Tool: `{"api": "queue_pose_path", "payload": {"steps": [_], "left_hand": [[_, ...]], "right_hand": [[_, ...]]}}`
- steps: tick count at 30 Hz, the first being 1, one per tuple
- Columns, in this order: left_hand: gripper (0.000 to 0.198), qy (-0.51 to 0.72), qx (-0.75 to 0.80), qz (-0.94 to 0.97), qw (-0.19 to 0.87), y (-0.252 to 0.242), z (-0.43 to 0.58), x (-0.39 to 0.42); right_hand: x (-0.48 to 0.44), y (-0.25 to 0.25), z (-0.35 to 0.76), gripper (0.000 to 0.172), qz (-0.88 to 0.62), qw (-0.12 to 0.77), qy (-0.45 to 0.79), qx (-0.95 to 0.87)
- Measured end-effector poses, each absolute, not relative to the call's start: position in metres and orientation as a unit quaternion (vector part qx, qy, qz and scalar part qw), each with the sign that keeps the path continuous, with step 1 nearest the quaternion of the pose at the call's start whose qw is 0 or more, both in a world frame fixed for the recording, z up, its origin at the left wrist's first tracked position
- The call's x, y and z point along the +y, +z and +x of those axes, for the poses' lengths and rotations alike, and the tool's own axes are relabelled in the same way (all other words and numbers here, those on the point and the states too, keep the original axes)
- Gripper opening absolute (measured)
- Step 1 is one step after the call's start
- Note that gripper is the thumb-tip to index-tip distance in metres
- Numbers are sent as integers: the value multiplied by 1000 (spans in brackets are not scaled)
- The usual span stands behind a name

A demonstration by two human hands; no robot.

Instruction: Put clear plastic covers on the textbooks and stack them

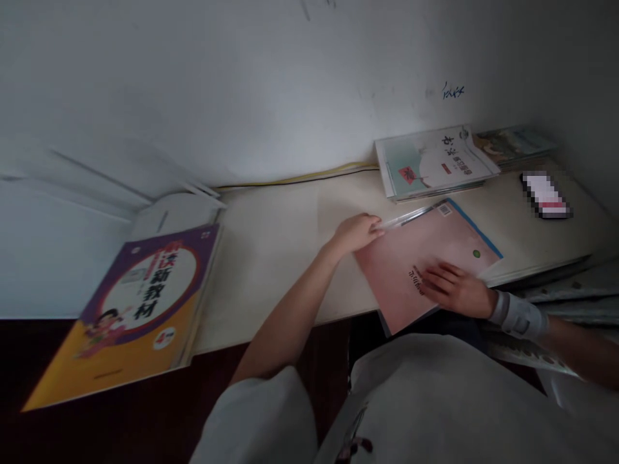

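A pink book (pixel 401 274) lies at a slant on the table, its near corner sticking out past the edge. Clear shiny plastic, like a book cover, shows along its far edge, and a blue strip runs down its right side. At the book's far left corner, my left hand (pixel 356 233) is closed on the edge, fingertips on the clear plastic. My right hand (pixel 457 290), with a grey band on the wrist, rests flat on the pink face, fingers stretched out.
A stack of books with a pale green and white cover (pixel 435 164) stands against the wall, another dark-covered book (pixel 515 143) beside it. A phone (pixel 546 194) lies at the right. Purple and orange books (pixel 145 303) overhang the table (pixel 271 258) at left. A yellow cable (pixel 294 176) follows the wall.
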State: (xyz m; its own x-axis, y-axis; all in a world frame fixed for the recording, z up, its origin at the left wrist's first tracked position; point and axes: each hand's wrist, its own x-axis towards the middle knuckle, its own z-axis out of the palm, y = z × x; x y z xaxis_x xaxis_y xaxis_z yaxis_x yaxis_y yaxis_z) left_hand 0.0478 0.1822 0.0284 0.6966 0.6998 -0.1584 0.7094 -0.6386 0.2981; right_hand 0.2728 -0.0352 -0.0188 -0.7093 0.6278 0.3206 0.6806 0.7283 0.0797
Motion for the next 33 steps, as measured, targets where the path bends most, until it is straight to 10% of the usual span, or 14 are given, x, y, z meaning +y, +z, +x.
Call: {"api": "queue_pose_path", "payload": {"steps": [14,23,33], "left_hand": [[32,88,364,496,783,24,20,188],[62,260,411,501,716,11,20,138],[30,337,434,236,801,-1,39,79]], "right_hand": [[-56,-9,269,31,-380,263,-163,-872],[-46,-25,263,43,-427,263,-170,-848],[-30,-17,240,27,-427,298,-186,-833]]}}
